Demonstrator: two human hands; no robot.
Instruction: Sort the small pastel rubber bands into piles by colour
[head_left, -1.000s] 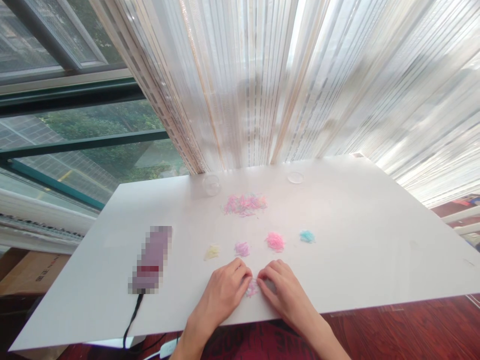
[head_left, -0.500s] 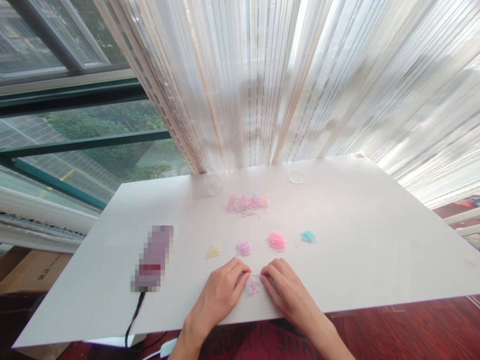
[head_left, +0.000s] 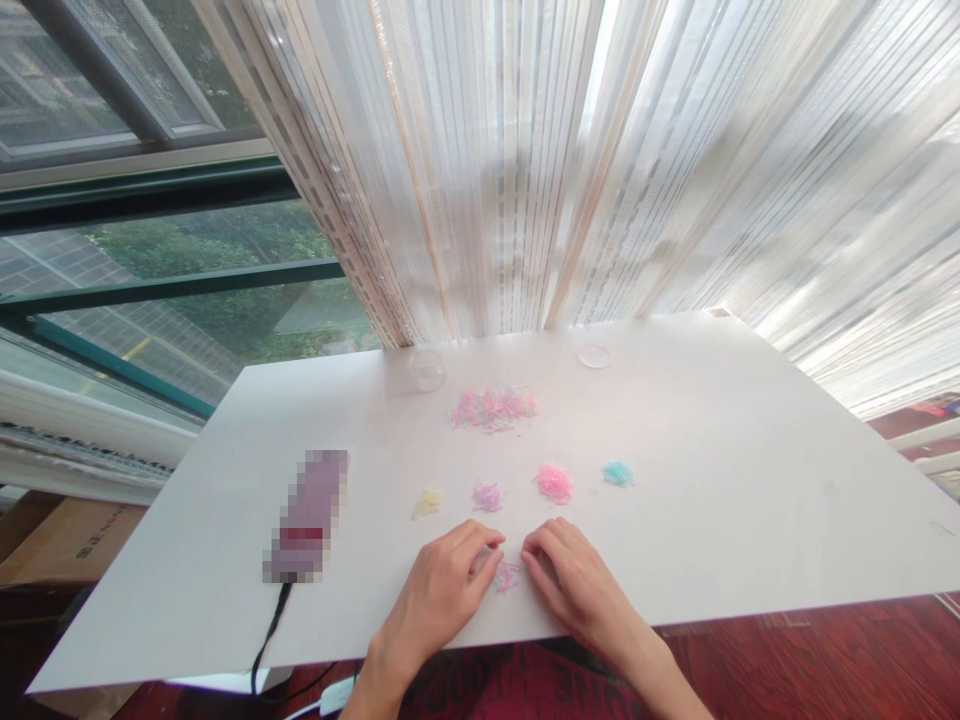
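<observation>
A small mixed pile of thin pink, lilac and bluish strips [head_left: 506, 577] lies on the white table between my hands, near the front edge. My left hand [head_left: 450, 575] rests at the pile's left side, thumb and index fingertips slightly apart with nothing visible between them. At its right side, my right hand [head_left: 574, 572] has its fingers curled and the fingertips together; anything in them is too small to make out. Beyond the hands sit separate little heaps: yellow strips [head_left: 427, 502], lilac strips [head_left: 487, 496], pink strips [head_left: 553, 483] and turquoise strips [head_left: 618, 473].
A larger mixed heap of strips [head_left: 493, 410] lies farther back. Behind it stand a clear round container [head_left: 427, 370] and a clear lid [head_left: 594, 357]. A pixelated purple object [head_left: 309, 515] with a black cord lies at left. A string curtain [head_left: 510, 200] hangs along the back edge.
My left thumb and index finger have parted slightly from a pinch. My right hand has hardly moved. The heaps lie as before.
</observation>
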